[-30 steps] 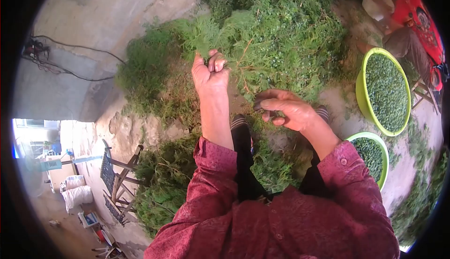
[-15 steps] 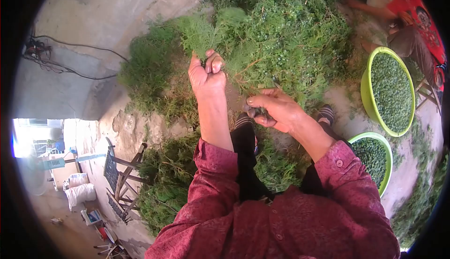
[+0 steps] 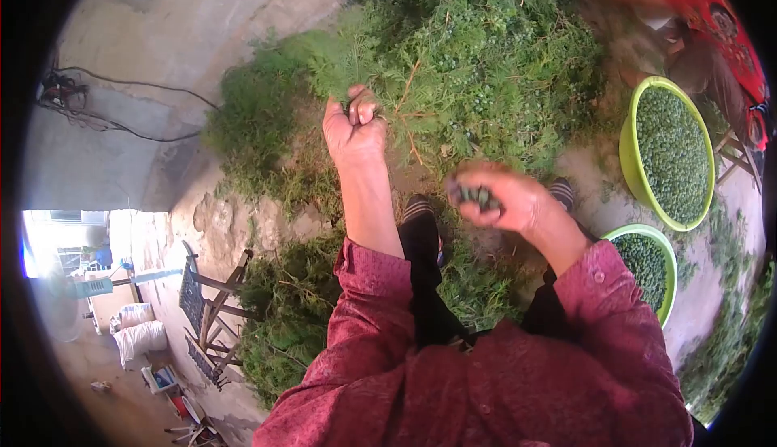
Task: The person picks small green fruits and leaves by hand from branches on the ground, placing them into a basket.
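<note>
My left hand [image 3: 354, 127] is closed round the stem end of a feathery green sprig [image 3: 344, 55], whose fronds spread beyond the fingers. My right hand [image 3: 498, 198], somewhat blurred, is curled around several small green berries [image 3: 477, 196] that show between its fingers. Just past both hands lies a large heap of green branches [image 3: 486, 67] dotted with pale berries. A bare brown twig [image 3: 410, 91] stands out at the near side of the heap, between the hands.
To my right stand a yellow-green tub [image 3: 628, 156] and a smaller green basin [image 3: 671, 285], both full of green berries. A person in a red shirt [image 3: 716, 22] reaches toward the heap. Cut greenery [image 3: 291, 317] and a wooden folding chair [image 3: 214, 305] are at my left.
My right hand has moved right and slightly down, away from the sprig, with berries now visible in it. My left hand has barely shifted. The other person's arm has moved up.
</note>
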Available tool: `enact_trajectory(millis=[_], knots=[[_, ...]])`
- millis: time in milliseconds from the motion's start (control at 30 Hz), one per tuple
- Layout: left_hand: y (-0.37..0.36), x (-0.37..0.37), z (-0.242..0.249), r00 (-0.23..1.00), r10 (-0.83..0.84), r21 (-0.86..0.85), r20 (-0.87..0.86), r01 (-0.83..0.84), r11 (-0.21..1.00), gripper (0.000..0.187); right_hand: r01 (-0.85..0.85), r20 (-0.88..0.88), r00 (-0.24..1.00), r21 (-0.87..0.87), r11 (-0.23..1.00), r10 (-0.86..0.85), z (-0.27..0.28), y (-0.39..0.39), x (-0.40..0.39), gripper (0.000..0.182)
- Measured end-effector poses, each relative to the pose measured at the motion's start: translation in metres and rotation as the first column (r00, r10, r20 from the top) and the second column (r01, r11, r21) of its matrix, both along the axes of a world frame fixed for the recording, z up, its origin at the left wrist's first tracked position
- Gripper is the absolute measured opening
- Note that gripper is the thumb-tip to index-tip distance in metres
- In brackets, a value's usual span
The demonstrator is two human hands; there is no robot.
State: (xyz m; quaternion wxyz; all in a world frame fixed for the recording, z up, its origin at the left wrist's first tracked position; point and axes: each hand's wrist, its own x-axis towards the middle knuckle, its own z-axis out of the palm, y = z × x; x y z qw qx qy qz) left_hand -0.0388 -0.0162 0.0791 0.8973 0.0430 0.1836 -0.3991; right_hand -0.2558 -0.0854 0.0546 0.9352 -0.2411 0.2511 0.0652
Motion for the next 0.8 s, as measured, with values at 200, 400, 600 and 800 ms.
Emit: enact_trajectory(millis=[200,400,600,800], knots=[[-0.007,-0.013,0.008,0.998,-0.043,-0.059,-0.047,0.041,0.997,0.020,0.241,0.104,0.963,0.087,0.967,-0.249,-0.011,-0.031,0.016,0.033],[-0.013,-0.013,0.003,0.995,-0.093,-0.014,0.020,0.094,0.995,0.014,0.273,0.108,0.953,0.092,0.958,-0.282,0.004,-0.021,0.034,0.053],[-0.011,-0.023,0.003,0.982,-0.086,-0.004,0.170,0.088,0.996,0.007,0.112,0.328,0.941,-0.066,0.992,-0.084,0.020,-0.012,0.040,0.034],[-0.010,-0.021,0.002,0.983,-0.181,-0.145,-0.031,0.175,0.974,0.010,0.130,0.125,0.987,-0.232,0.964,-0.103,0.029,-0.004,0.041,0.031]])
